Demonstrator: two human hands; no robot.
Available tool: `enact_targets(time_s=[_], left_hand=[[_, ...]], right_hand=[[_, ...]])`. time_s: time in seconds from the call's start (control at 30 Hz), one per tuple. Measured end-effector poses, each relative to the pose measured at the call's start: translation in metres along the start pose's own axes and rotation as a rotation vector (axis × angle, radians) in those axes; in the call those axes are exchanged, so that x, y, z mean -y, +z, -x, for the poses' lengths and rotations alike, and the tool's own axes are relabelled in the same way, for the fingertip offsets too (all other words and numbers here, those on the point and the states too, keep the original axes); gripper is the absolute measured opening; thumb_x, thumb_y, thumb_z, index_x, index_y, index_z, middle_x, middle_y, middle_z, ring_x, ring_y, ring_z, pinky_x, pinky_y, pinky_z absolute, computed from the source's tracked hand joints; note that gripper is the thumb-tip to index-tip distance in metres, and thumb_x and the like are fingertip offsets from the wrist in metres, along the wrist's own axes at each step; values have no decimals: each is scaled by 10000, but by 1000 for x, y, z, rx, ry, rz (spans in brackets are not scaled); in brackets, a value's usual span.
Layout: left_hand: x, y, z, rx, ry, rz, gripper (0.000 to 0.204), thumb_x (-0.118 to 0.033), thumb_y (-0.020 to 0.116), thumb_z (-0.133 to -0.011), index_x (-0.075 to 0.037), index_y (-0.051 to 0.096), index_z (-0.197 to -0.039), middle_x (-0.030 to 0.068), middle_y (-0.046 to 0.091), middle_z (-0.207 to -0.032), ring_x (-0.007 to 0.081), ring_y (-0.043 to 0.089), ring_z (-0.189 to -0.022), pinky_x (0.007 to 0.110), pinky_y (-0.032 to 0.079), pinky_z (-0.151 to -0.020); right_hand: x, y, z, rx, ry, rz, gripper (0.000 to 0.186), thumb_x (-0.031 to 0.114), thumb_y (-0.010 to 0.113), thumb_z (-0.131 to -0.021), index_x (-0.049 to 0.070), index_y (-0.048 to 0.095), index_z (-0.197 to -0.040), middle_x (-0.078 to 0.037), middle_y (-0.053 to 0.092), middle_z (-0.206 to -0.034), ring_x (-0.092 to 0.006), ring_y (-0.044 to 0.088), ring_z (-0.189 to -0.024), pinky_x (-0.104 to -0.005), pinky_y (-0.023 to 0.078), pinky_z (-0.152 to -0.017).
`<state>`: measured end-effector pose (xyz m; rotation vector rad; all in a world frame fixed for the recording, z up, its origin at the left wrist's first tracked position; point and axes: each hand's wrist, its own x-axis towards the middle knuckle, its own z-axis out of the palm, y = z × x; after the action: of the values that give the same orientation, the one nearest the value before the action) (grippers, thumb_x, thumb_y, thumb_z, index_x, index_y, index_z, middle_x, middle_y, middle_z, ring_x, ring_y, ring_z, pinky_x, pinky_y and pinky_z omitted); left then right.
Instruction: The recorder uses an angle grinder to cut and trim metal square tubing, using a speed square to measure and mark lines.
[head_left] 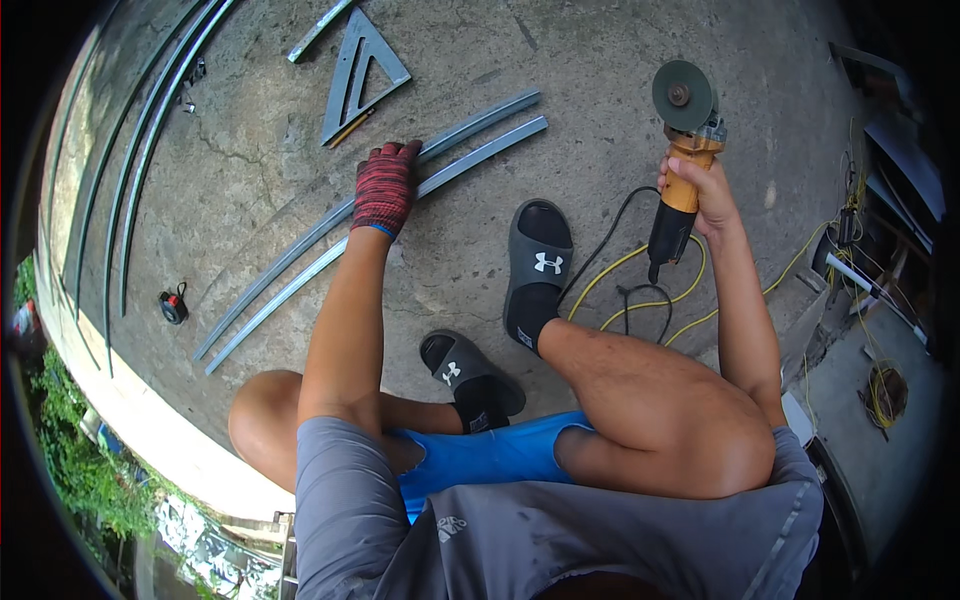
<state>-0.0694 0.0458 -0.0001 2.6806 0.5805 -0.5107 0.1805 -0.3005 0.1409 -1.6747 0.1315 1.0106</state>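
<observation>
Steel strips [400, 205] lie on the concrete floor [600, 60]; the gloved left hand [385, 185] presses them flat. Right hand [700, 190] grips an angle grinder [682, 150], raised clear. Cutting probably needs the disc lowered squarely.

Bright, even daylight; concrete floor [560, 60] well lit, no glare. Soft short shadows under left hand [385, 185] and beside feet. Focus sharp around both hands. Strong fisheye bend toward rim; black vignette in corners. Far right of right hand [700, 190], clutter dim, shaded.
</observation>
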Motion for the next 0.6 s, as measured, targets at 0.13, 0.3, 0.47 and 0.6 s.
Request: enact_targets(time_s=[0.13, 0.3, 0.47, 0.6], left_hand=[[9, -2, 0, -93, -86, 47, 468, -165, 606, -885, -212, 570, -1349, 125, 582, -1269, 323, 551, -1154, 455, 450, -974], [-24, -8, 23, -180, -96, 43, 649, -338, 728, -812, -170, 506, -1398, 137, 558, -1309, 326, 521, -1195, 479, 400, -1012], [-24, 17, 23, -79, 9, 35, 600, -305, 733, -798, -153, 533, -1343, 126, 582, -1282, 330, 547, -1160, 471, 427, -977], [-17, 32, 23, -107, 65, 7, 503, -195, 666, -833, -136, 543, -1317, 116, 587, -1278, 321, 564, -1127, 472, 437, -954]], right_hand=[[-1, 6, -4, 5, 10, 8, 343, 178, 734, -814, 35, 564, -1076, -62, 637, -866, -150, 650, -741, -300, 552, -670], [-1, 4, -11, 24, 7, 5, 349, 184, 729, -817, 37, 557, -1082, -59, 634, -861, -152, 648, -744, -307, 559, -687], [9, 10, -11, 15, 7, 20, 340, 179, 727, -822, 34, 558, -1079, -59, 636, -861, -149, 652, -745, -307, 562, -690], [8, 11, -14, 27, 12, 31, 304, 172, 728, -817, 31, 584, -1044, -58, 647, -856, -148, 655, -740, -302, 558, -684]])
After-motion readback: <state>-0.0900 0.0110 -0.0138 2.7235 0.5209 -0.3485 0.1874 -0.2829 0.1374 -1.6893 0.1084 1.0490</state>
